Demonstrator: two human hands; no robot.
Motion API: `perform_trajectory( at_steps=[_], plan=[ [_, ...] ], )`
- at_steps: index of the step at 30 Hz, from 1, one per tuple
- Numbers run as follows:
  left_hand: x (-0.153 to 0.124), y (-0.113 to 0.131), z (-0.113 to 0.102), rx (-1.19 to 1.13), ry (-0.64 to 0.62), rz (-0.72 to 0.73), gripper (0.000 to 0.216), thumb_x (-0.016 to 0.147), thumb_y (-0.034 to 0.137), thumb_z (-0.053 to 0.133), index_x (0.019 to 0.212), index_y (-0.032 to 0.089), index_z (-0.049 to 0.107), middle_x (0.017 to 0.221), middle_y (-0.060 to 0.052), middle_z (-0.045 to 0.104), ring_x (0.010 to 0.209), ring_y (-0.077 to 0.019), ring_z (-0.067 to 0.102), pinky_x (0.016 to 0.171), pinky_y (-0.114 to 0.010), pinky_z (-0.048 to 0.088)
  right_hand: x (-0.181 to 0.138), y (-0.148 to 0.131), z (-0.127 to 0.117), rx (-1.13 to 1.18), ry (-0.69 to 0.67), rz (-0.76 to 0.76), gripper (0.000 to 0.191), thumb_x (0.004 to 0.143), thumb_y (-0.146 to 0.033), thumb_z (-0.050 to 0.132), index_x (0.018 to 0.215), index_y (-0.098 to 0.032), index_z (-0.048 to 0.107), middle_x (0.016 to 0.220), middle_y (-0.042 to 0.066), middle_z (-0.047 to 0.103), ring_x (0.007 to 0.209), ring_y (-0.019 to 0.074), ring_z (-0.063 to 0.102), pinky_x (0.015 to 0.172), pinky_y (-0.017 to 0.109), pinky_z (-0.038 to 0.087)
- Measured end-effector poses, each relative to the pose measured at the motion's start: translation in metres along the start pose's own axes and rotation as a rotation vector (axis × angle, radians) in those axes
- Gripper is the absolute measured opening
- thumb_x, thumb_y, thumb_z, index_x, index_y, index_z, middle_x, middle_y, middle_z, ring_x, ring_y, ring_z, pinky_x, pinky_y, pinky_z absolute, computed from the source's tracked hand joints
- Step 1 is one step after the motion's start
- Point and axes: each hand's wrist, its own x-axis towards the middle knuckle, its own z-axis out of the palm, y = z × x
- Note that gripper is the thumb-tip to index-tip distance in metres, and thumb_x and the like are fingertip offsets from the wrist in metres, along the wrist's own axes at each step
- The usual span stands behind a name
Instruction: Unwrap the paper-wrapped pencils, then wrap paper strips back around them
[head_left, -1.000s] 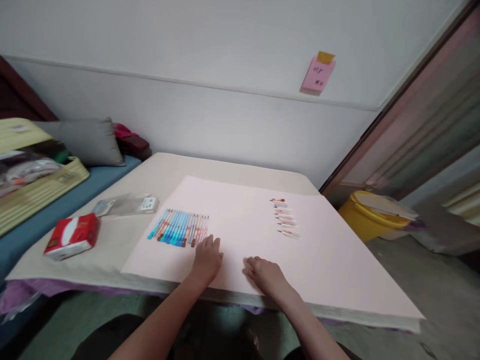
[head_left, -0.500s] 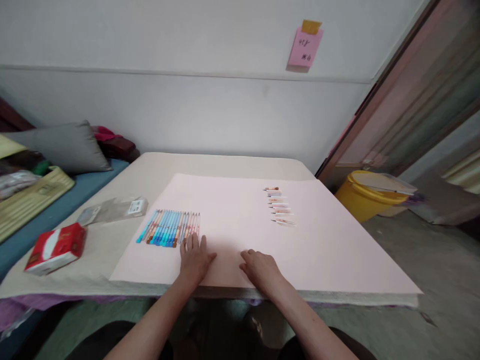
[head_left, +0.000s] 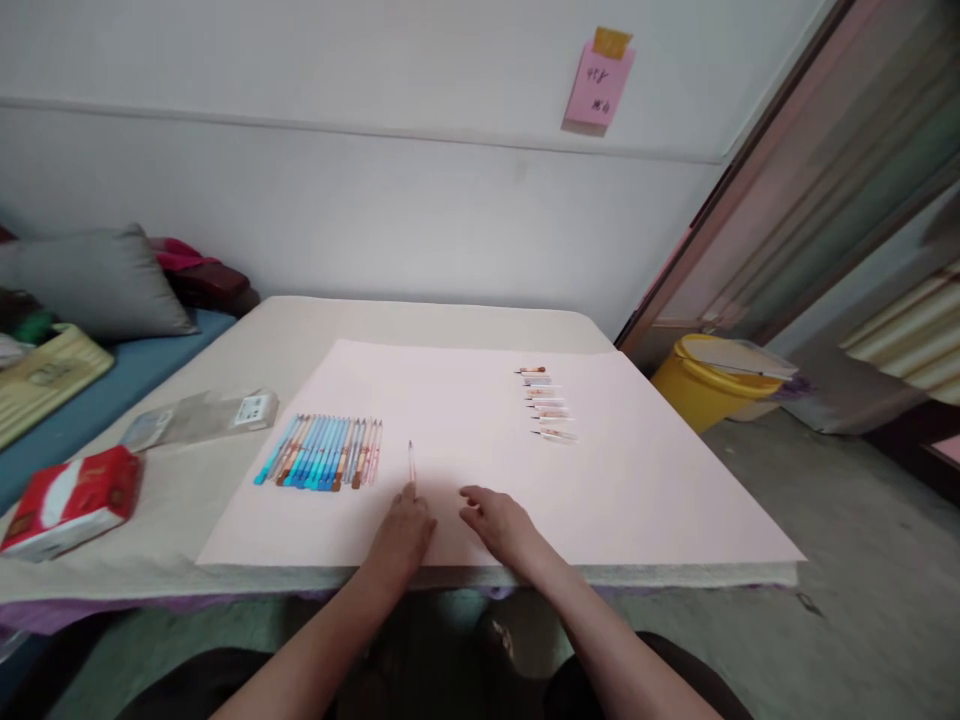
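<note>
A large pale pink sheet (head_left: 615, 500) covers the table. On its left lies a row of several pens (head_left: 321, 464), mostly blue with some orange and pink. One pink pen (head_left: 411, 463) lies apart from the row, to its right. My left hand (head_left: 405, 532) rests on the sheet with its fingertips at the near end of that pen, fingers drawn together. My right hand (head_left: 502, 522) lies on the sheet just to the right, fingers loosely curled, holding nothing I can see. Several pen caps (head_left: 546, 408) sit in a column further right.
A clear plastic package (head_left: 199, 418) lies left of the pens and a red tissue pack (head_left: 67, 498) sits at the table's left edge. A bed with a grey pillow (head_left: 97, 282) is at left. A yellow bucket (head_left: 705, 385) stands on the floor at right.
One pink pen has been drawn out of the row to the right, and my left hand has moved right with it. My head has shifted, so the scene slid left.
</note>
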Motion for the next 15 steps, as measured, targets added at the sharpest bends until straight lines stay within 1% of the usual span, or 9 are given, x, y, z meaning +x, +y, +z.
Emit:
perform_trajectory(
  at_steps=[1,3,4,6,8,9,11,13,15],
  plan=[
    [0.001,0.000,-0.003,-0.031,0.009,-0.015,0.018,0.076,0.014,0.047,0.082,0.012,0.064,0.112,-0.018,0.054,0.098,-0.0265,0.054,0.090,-0.038,0.037,0.001,-0.002,0.002,0.244,-0.018,0.031,0.032,0.082,-0.028,0.050,0.112,-0.021,0.057,0.107,0.009,0.064,0.095,0.0206,0.061,0.079,0.033,0.044],
    [0.005,-0.001,-0.010,-0.142,0.066,-0.066,0.015,0.075,0.013,0.048,0.076,0.015,0.063,0.101,-0.013,0.056,0.084,-0.0204,0.056,0.082,-0.034,0.040,0.002,-0.005,0.009,0.726,-0.054,0.122,0.034,0.081,-0.031,0.052,0.112,-0.018,0.055,0.107,0.009,0.063,0.091,0.0184,0.062,0.076,0.030,0.047],
    [0.008,-0.002,-0.014,-0.220,0.102,-0.111,0.012,0.073,0.014,0.051,0.073,0.016,0.062,0.094,-0.010,0.057,0.078,-0.0183,0.056,0.079,-0.032,0.041,0.002,-0.006,0.013,0.920,-0.063,0.177,0.034,0.079,-0.032,0.054,0.110,-0.017,0.055,0.105,0.010,0.063,0.088,0.0177,0.063,0.075,0.030,0.047],
    [0.011,-0.001,-0.019,-0.419,0.135,-0.215,0.004,0.067,0.016,0.058,0.067,0.017,0.062,0.078,-0.006,0.058,0.070,-0.0168,0.055,0.072,-0.030,0.041,0.001,-0.006,0.021,1.185,-0.073,0.275,0.033,0.073,-0.029,0.062,0.102,-0.016,0.056,0.096,0.010,0.064,0.082,0.0170,0.064,0.075,0.029,0.047],
    [0.011,0.002,-0.019,-0.650,0.101,-0.274,0.003,0.062,0.018,0.061,0.065,0.017,0.061,0.066,-0.002,0.058,0.066,-0.0166,0.054,0.065,-0.029,0.041,0.002,-0.003,0.029,1.338,-0.091,0.347,0.030,0.068,-0.027,0.067,0.093,-0.015,0.056,0.086,0.008,0.065,0.077,0.0167,0.064,0.074,0.029,0.047],
    [0.009,0.005,-0.017,-0.754,0.064,-0.276,0.005,0.061,0.019,0.062,0.065,0.017,0.061,0.063,-0.001,0.058,0.064,-0.0164,0.054,0.063,-0.028,0.041,0.002,-0.002,0.032,1.394,-0.103,0.370,0.028,0.066,-0.027,0.069,0.088,-0.014,0.056,0.082,0.007,0.065,0.074,0.0166,0.064,0.073,0.029,0.047],
    [0.002,0.013,-0.011,-0.893,-0.026,-0.229,0.006,0.060,0.020,0.062,0.065,0.016,0.061,0.063,-0.001,0.059,0.062,-0.0157,0.054,0.061,-0.028,0.041,0.004,0.001,0.038,1.462,-0.104,0.378,0.025,0.064,-0.028,0.070,0.079,-0.014,0.055,0.072,0.005,0.063,0.066,0.0146,0.062,0.067,0.027,0.047],
    [-0.006,0.022,-0.005,-0.921,-0.109,-0.136,0.004,0.061,0.018,0.061,0.064,0.016,0.061,0.064,-0.001,0.060,0.062,-0.0147,0.053,0.061,-0.027,0.040,0.006,0.001,0.042,1.468,-0.056,0.341,0.025,0.063,-0.030,0.072,0.075,-0.014,0.056,0.064,0.002,0.060,0.056,0.0116,0.057,0.057,0.024,0.044],
    [-0.013,0.029,-0.004,-0.888,-0.134,-0.037,0.002,0.062,0.017,0.061,0.062,0.016,0.060,0.067,-0.001,0.061,0.063,-0.0139,0.053,0.062,-0.027,0.040,0.007,0.000,0.042,1.431,0.025,0.297,0.027,0.063,-0.032,0.073,0.076,-0.013,0.058,0.060,0.000,0.059,0.051,0.0102,0.053,0.049,0.021,0.039]
  ],
)
